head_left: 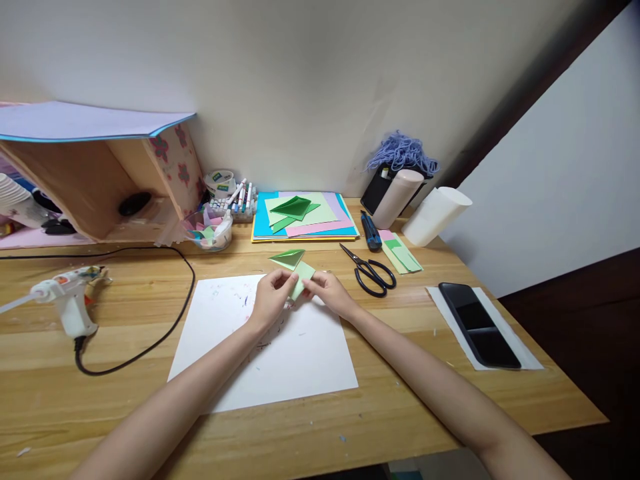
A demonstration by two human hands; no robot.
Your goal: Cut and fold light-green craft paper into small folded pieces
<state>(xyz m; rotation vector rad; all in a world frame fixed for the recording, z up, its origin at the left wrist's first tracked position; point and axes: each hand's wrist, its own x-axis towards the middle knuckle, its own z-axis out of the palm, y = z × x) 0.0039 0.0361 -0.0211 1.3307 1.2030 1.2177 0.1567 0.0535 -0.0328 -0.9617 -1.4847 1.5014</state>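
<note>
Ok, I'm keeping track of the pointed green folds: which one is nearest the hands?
The front green fold, just beyond the left hand and the pale green paper it holds; the other fold lies farther back on the coloured paper stack.

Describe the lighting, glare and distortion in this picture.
Head view: soft, uneven shading on the wall; a faint reflection on the phone; wide-angle stretch, the white roll leaning outward; left hand and right hand without obvious blur, light green paper legible, though its finer creases aren't.

Both forearms slant inward, hands pinching close together.
</note>
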